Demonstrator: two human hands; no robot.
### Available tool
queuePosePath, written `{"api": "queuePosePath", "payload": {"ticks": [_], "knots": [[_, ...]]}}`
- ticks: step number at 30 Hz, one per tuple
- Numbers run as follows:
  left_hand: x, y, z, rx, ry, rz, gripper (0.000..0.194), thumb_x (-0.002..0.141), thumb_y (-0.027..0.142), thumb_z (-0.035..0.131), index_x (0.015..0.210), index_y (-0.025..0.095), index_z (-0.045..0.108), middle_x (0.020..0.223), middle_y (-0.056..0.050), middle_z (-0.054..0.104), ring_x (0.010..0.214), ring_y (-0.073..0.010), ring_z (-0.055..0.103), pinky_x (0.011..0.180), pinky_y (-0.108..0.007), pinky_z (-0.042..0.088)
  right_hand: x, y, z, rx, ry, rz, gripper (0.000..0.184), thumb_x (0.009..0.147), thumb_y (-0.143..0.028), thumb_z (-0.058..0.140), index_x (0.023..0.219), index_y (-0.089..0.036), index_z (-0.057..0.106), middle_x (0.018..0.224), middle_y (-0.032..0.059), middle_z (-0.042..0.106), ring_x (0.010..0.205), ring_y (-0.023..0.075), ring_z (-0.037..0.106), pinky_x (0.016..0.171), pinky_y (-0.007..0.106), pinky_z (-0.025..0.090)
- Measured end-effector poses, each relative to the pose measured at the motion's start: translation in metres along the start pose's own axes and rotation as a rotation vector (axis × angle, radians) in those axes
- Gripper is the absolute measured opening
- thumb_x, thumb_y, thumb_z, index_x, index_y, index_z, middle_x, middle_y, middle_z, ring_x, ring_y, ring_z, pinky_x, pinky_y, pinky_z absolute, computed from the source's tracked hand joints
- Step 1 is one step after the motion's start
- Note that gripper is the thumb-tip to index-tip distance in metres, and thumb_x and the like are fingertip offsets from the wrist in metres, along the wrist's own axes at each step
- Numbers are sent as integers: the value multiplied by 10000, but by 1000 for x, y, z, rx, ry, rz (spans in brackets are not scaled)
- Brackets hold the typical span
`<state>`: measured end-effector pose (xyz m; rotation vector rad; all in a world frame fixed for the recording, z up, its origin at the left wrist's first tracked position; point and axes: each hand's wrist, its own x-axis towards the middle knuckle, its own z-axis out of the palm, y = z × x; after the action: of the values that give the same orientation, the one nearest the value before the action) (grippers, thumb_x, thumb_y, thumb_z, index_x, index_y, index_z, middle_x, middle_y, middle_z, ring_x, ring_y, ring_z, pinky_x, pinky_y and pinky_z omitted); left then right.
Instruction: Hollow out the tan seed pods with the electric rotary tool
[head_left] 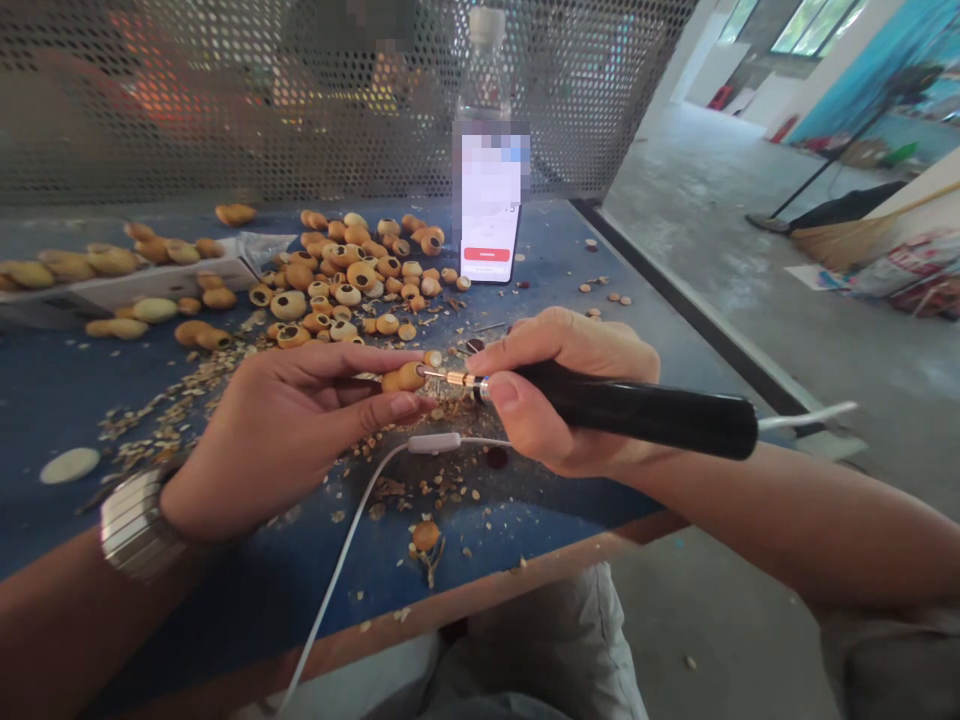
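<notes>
Left hand (pixel 292 430), left of centre: fingers pinching 1 small gourd (pixel 403 377) near frame centre — index finger along its upper side, thumb below. Right hand (pixel 555 385), right of centre: thumb and fingers wrapped round 1 black rotary tool (pixel 652 410), its bit (pixel 436 373) at the gourd's right end. Upper centre: pile of gourds (pixel 349 265) — phone (pixel 487 228) upright just right of it.

Right of centre, the tool (pixel 645 408) is showing a smooth, glossy barrel (pixel 705 420) and metal nose (pixel 456 379). At centre, the gourd (pixel 403 377) is looking smooth and satiny. Lower left, the watch (pixel 139 522) is gleaming like polished metal; upper left, the perforated panel (pixel 240 130) is looking dull and metallic.
</notes>
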<state>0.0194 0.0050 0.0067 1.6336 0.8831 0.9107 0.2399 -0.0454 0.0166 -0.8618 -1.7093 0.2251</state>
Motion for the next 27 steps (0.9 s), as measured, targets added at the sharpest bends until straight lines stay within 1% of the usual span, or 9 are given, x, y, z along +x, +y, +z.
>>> {"api": "queuePosePath", "payload": {"ticks": [4, 9, 12, 16, 19, 23, 27], "knots": [[0, -1, 1, 13, 6, -8, 245, 781, 209, 873, 1012, 282, 835, 821, 10, 833, 761, -198, 823, 724, -256, 703, -1, 1, 0, -10, -3, -14, 140, 871, -267, 652, 754, -231, 720, 736, -15, 766, 564, 88, 618, 561, 215, 520], [1, -1, 0, 24, 11, -25, 260, 780, 211, 871, 1030, 270, 832, 805, 3, 830, 746, -201, 820, 746, -288, 708, -1, 2, -1, 2, -21, -12, 136, 875, -269, 650, 759, -234, 714, 743, -19, 764, 559, 83, 605, 554, 214, 514], [1, -1, -1, 25, 6, -18, 260, 776, 214, 872, 1026, 275, 832, 804, 4, 831, 750, -198, 820, 746, -280, 706, 0, 3, -1, 42, -25, -15, 128, 871, -248, 667, 757, -215, 714, 740, -22, 762, 551, 71, 599, 558, 204, 511], [2, -1, 0, 22, -4, -28, 261, 784, 226, 867, 1038, 279, 832, 839, -7, 837, 768, -203, 824, 717, -256, 701, 0, 2, -2, 68, -42, 28, 112, 879, -237, 693, 789, -182, 730, 703, -28, 736, 561, 61, 604, 558, 188, 503], [2, 0, 1, 32, -10, -14, 262, 791, 215, 858, 1045, 274, 833, 860, -10, 840, 783, -196, 824, 745, -251, 699, 1, 1, -3, 68, -61, 51, 112, 879, -216, 687, 789, -166, 731, 691, -30, 731, 579, 58, 615, 565, 177, 503], [1, 2, 1, 30, -7, 11, 255, 789, 186, 845, 1029, 272, 836, 836, 0, 835, 776, -183, 821, 751, -243, 695, 1, -1, -2, 52, -71, 67, 122, 877, -212, 677, 777, -172, 735, 712, -34, 746, 589, 58, 621, 570, 177, 505], [0, 3, 1, 24, -2, 15, 249, 792, 184, 845, 1027, 266, 834, 832, 15, 834, 781, -161, 819, 755, -211, 682, 2, -2, -2, 11, -53, 97, 149, 880, -236, 669, 763, -176, 738, 667, -37, 723, 575, 65, 614, 540, 180, 487]]}}
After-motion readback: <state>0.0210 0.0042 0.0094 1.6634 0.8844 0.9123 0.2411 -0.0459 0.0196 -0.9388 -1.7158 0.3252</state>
